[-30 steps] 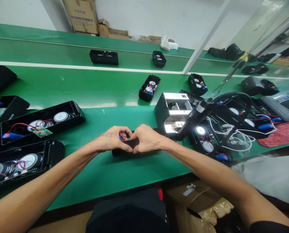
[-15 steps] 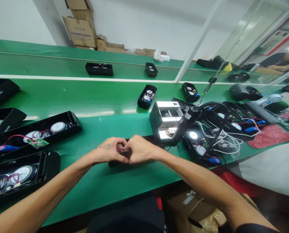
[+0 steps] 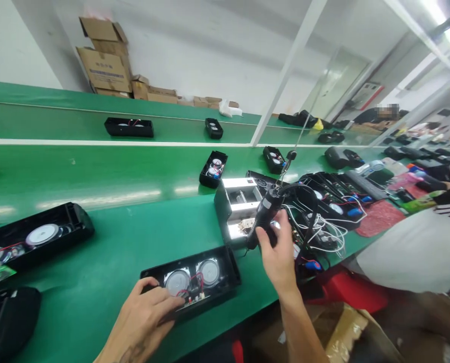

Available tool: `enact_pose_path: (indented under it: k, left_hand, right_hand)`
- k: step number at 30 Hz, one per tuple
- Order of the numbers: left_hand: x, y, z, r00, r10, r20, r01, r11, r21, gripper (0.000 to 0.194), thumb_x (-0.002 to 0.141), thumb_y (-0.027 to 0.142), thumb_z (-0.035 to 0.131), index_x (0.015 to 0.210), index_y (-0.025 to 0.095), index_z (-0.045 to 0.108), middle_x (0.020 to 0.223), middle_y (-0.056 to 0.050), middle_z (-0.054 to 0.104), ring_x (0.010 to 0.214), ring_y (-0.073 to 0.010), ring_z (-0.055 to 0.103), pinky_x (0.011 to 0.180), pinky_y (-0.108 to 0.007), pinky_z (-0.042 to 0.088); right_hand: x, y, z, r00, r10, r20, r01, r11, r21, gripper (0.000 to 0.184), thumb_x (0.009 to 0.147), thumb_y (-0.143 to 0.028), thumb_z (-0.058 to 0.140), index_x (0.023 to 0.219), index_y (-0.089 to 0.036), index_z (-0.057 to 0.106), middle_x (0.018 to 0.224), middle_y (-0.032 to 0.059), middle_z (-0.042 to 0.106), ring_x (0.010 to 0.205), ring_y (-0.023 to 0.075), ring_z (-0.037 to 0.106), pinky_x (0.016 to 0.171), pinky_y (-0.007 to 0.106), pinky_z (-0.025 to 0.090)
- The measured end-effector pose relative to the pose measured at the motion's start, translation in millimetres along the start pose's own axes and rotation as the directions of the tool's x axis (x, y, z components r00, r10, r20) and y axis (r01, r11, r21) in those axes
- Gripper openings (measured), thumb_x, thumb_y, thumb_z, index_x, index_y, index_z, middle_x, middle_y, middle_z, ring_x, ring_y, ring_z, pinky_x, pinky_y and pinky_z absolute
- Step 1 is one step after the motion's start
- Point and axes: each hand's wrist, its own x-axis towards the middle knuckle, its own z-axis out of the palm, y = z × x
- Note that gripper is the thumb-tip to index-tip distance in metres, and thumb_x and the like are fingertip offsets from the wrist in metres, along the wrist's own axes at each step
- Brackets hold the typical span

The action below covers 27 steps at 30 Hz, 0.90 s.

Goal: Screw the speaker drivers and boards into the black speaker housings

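An open black speaker housing (image 3: 225,267) with two round drivers and red wires lies on the green bench in front of me. My left hand (image 3: 149,307) rests on its near left part, fingers spread over the edge and the wires. My right hand (image 3: 277,252) is raised to the right, its fingers wrapped round the handle of a black corded hand tool (image 3: 264,214) that hangs by a cable beside a small silver and black box (image 3: 237,204).
More open speaker housings lie at the left (image 3: 39,237) and further back on the green belt (image 3: 212,169) (image 3: 128,127). A tangle of white cables and housings (image 3: 330,222) sits right of the tool. Cardboard boxes (image 3: 104,65) stack by the wall. Another person in light clothing (image 3: 417,247) is at the right.
My hands have parted from the housing's middle. The right hand went up and right and took hold of the hanging tool; the left stays on the housing. The view has swung right.
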Motion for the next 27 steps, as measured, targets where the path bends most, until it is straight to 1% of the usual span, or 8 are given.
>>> enact_pose_path:
  k: [3,6,8,11,15,19,23,27]
  left_hand:
    - [-0.9,0.2,-0.5,1.0,0.017,-0.01,-0.017,1.0,0.026,0.039,0.081,0.004,0.061,0.107,0.032,0.069,0.082,0.011,0.075,0.067,-0.0101,0.071,0.089,-0.034,0.048]
    - [-6.4,0.3,5.8,0.997,-0.043,-0.069,0.048,0.996,0.08,0.031,0.088,0.009,0.056,0.104,0.032,0.07,0.082,0.01,0.075,0.068,-0.0119,0.07,0.094,-0.037,0.045]
    - [-9.6,-3.2,11.9,0.993,-0.039,-0.11,0.052,0.991,0.122,0.024,0.094,0.015,0.055,0.102,0.031,0.07,0.081,0.009,0.074,0.068,-0.0131,0.069,0.096,-0.038,0.045]
    - [-5.8,-12.7,17.6,0.986,0.047,-0.16,-0.016,0.981,0.191,0.012,0.1,0.033,0.061,0.098,0.032,0.073,0.078,0.008,0.074,0.068,-0.0142,0.068,0.087,-0.037,0.047]
    - [8.4,-19.1,17.4,0.968,0.085,-0.238,-0.02,0.965,0.263,0.021,0.101,0.043,0.062,0.089,0.032,0.075,0.071,0.008,0.075,0.065,-0.016,0.067,0.076,-0.035,0.049]
    - [10.7,-18.4,17.7,0.968,0.076,-0.238,-0.005,0.959,0.285,0.02,0.101,0.041,0.061,0.09,0.033,0.076,0.07,0.009,0.075,0.066,-0.0163,0.067,0.074,-0.034,0.049]
    - [8.0,-16.2,16.4,0.976,0.075,-0.204,-0.011,0.955,0.298,0.014,0.099,0.037,0.063,0.093,0.033,0.075,0.071,0.008,0.074,0.067,-0.0165,0.067,0.074,-0.034,0.048]
    - [10.9,-11.3,13.5,0.975,0.07,-0.213,-0.011,0.964,0.267,0.012,0.098,0.031,0.063,0.092,0.031,0.073,0.071,0.009,0.073,0.065,-0.014,0.067,0.078,-0.035,0.047]
  right_hand:
    - [8.5,24.8,20.3,0.979,0.144,0.146,-0.175,0.957,0.229,0.04,0.087,-0.044,0.081,0.116,-0.021,0.064,0.108,0.009,0.076,0.099,0.0262,0.072,0.095,0.046,0.059]
    - [9.7,32.6,29.9,0.98,0.119,0.157,-0.175,0.89,0.421,0.035,0.081,-0.036,0.083,0.104,-0.022,0.061,0.074,-0.0036,0.067,0.06,0.0158,0.062,0.063,0.033,0.056]
    - [13.1,27.1,25.2,0.983,0.084,0.163,-0.154,0.86,0.486,0.028,0.085,-0.036,0.077,0.1,-0.023,0.057,0.062,-0.0089,0.058,0.048,0.0121,0.053,0.053,0.029,0.05]
    - [27.1,7.4,10.9,0.998,0.041,0.055,-0.065,0.815,0.576,0.026,0.092,-0.033,0.07,0.107,-0.026,0.051,0.06,-0.0111,0.055,0.047,0.0113,0.052,0.051,0.026,0.046]
    - [50.8,-13.5,9.4,0.993,-0.086,-0.08,0.117,0.764,0.635,0.035,0.093,-0.026,0.072,0.118,-0.028,0.049,0.062,-0.0116,0.059,0.047,0.0108,0.053,0.05,0.025,0.045]
    - [59.8,-12.5,26.2,0.989,-0.15,0.012,0.114,0.796,0.594,0.031,0.092,-0.025,0.073,0.111,-0.027,0.049,0.058,-0.0135,0.058,0.043,0.0098,0.05,0.05,0.025,0.048]
    - [46.9,-18.4,25.4,0.981,-0.117,0.157,0.005,0.816,0.578,0.038,0.09,-0.024,0.077,0.117,-0.027,0.051,0.059,-0.0132,0.057,0.043,0.0096,0.05,0.048,0.025,0.046]
    - [11.3,-39.6,16.0,0.963,-0.128,0.237,-0.084,0.694,0.715,0.044,0.098,-0.022,0.07,0.135,-0.03,0.046,0.062,-0.0129,0.054,0.044,0.0087,0.047,0.046,0.023,0.045]
